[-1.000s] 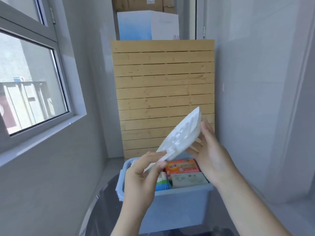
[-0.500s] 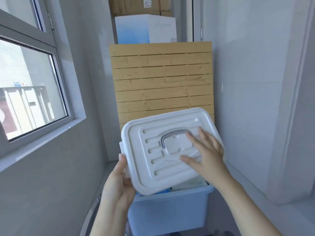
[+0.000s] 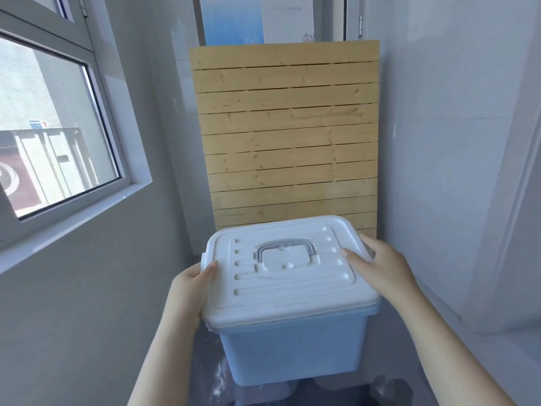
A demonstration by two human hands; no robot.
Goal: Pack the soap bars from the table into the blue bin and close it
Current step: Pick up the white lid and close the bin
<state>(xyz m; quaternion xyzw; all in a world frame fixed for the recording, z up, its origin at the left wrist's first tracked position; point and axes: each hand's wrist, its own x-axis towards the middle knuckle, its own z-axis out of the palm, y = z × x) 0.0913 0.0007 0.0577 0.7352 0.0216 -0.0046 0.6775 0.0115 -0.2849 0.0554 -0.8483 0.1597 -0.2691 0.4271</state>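
Left of the bin [image 3: 292, 350], a window [image 3: 55, 127] and its sill stand close by, leaving little side room there. At the lid's [image 3: 289, 273] left edge the left hand [image 3: 190, 291] curls around the rim, thumb on top, fingers hidden underneath. The white lid lies over the blue bin, roughly level and apparently seated, though whether it has clicked shut all round cannot be told. It looks like thin, stiff, smooth plastic: light, a little slippery, likely to flex if pushed in the middle, so the rim and corners are the better places to press. A grey handle [image 3: 284, 249] lies flat in its recess at the centre. On the lid's right side the right hand [image 3: 377, 268] grips the edge, thumb on top, fingers wrapped over the far corner. Soap is out of sight under the lid. The bin sits on a dark glossy tabletop [image 3: 389, 391]. Behind it a slatted wooden panel [image 3: 287, 136] stands nearly touching, and a wall runs close on the right; open room is mostly upward and toward the person.
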